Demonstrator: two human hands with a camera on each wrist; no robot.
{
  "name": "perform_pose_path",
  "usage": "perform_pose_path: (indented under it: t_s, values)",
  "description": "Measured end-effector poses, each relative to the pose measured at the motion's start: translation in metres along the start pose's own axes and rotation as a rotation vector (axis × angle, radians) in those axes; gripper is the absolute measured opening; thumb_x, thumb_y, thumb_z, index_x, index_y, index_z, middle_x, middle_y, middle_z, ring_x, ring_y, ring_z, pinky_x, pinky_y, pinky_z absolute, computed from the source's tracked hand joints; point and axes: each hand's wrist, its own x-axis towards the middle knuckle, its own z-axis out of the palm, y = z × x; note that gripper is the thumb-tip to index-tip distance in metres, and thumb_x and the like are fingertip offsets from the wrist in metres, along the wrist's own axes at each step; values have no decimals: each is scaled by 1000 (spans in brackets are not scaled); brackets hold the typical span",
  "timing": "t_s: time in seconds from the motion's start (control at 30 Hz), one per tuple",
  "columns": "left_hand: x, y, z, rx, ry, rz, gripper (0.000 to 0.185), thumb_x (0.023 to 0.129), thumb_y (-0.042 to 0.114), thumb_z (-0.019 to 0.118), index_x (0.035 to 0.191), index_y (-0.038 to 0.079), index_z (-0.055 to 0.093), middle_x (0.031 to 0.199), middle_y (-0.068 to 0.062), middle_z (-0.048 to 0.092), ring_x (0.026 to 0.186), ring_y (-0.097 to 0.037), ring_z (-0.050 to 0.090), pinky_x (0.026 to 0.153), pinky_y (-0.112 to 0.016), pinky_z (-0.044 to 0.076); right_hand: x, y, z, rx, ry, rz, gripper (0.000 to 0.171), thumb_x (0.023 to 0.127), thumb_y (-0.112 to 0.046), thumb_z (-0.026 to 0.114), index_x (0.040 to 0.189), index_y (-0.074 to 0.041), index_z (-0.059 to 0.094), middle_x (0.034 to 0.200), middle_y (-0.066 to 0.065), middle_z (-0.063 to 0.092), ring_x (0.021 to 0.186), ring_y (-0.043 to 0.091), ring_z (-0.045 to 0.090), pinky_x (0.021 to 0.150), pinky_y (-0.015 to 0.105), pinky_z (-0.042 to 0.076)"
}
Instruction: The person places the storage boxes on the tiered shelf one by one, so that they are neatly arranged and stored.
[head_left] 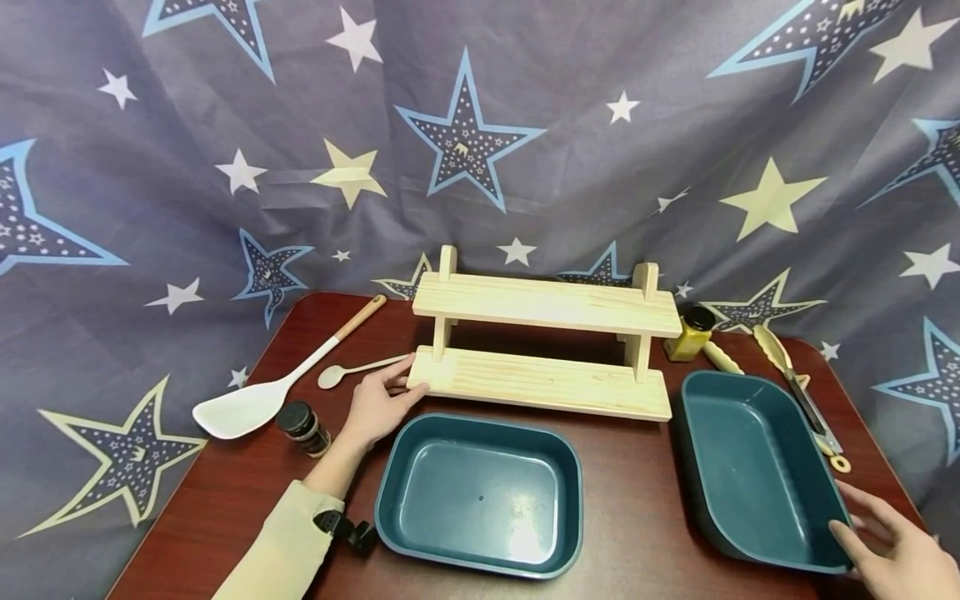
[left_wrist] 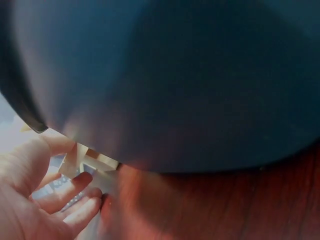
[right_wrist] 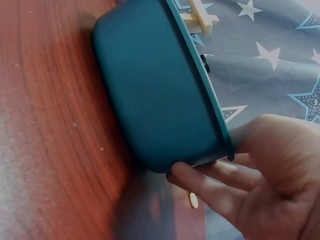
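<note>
A two-tier wooden shelf rack (head_left: 540,379) stands at the back of the table. My left hand (head_left: 377,406) holds the left end of its lower board, thumb at the front edge and fingers at the side. My right hand (head_left: 896,542) grips the near right corner of a dark teal plastic bin (head_left: 738,467), thumb at the rim and fingers against the outer wall. In the right wrist view that bin (right_wrist: 155,85) stands close to the tabletop. A second teal bin (head_left: 480,500) sits in front of the rack and fills much of the left wrist view.
Left of the rack lie a white spatula (head_left: 243,408) with a wooden handle, a small wooden spoon (head_left: 332,377) and a black-capped spice jar (head_left: 303,427). On the right are a yellow jar (head_left: 690,333) and tongs (head_left: 806,400). A star-patterned curtain (head_left: 525,167) hangs behind the table.
</note>
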Motion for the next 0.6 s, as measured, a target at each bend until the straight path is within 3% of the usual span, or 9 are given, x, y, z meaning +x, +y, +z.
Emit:
perform_pose_path:
  t_s: [0.1, 0.17, 0.3, 0.33, 0.4, 0.5, 0.57, 0.6]
  values:
    - [2, -1, -1, 0, 1, 3, 64, 94, 31, 83, 153, 22, 60, 123, -17, 79, 118, -32, 73, 90, -43, 60, -2, -4, 2, -5, 59, -24, 69, 97, 1, 70, 158, 7, 38, 125, 47, 61, 83, 46, 77, 52, 35, 57]
    - [3, -1, -2, 3, 1, 3, 63, 94, 31, 83, 152, 23, 61, 124, -17, 78, 118, -32, 72, 91, -44, 60, -3, -6, 4, 3, 92, -41, 67, 96, 4, 69, 157, 7, 41, 126, 47, 61, 78, 42, 77, 51, 34, 56]
    - [4, -1, -2, 1, 1, -8, 63, 94, 32, 83, 152, 24, 61, 122, -16, 78, 119, -31, 72, 95, -47, 58, -5, -8, 5, 77, 159, -106, 59, 97, 8, 67, 152, 9, 49, 116, 46, 67, 59, 7, 72, 48, 24, 52]
    - [4, -2, -2, -1, 4, -11, 63, 94, 32, 83, 152, 24, 61, 121, -16, 79, 118, -31, 72, 95, -47, 58, -5, -8, 5, 102, 175, -123, 61, 97, 8, 66, 156, 0, 52, 107, 44, 70, 55, -2, 66, 47, 23, 51]
    - [4, -2, -2, -4, 9, -16, 63, 93, 32, 84, 152, 25, 62, 118, -15, 80, 117, -30, 72, 93, -44, 58, -5, -4, 3, 231, 185, -190, 65, 98, 11, 62, 153, -24, 59, 89, 17, 81, 53, -13, 60, 45, 22, 52]
    - [2, -3, -2, -10, 13, -16, 63, 92, 31, 85, 151, 24, 62, 115, -14, 81, 113, -29, 74, 86, -35, 58, -5, 3, -5, 469, 177, -303, 77, 99, 16, 56, 130, -54, 63, 77, -27, 74, 55, -14, 64, 42, 23, 52]
    - [1, -2, -2, -21, 12, -17, 63, 92, 31, 86, 150, 23, 63, 113, -15, 81, 110, -29, 75, 79, -30, 55, -5, 6, -12, 561, 169, -354, 80, 101, 15, 53, 117, -64, 60, 82, -48, 62, 58, -14, 65, 39, 20, 49]
    - [1, -2, -2, -29, 11, -18, 63, 91, 30, 86, 150, 22, 63, 112, -15, 81, 109, -30, 75, 77, -28, 53, -3, 7, -15, 579, 176, -379, 79, 102, 14, 52, 116, -63, 61, 84, -48, 62, 58, -16, 65, 38, 19, 48]
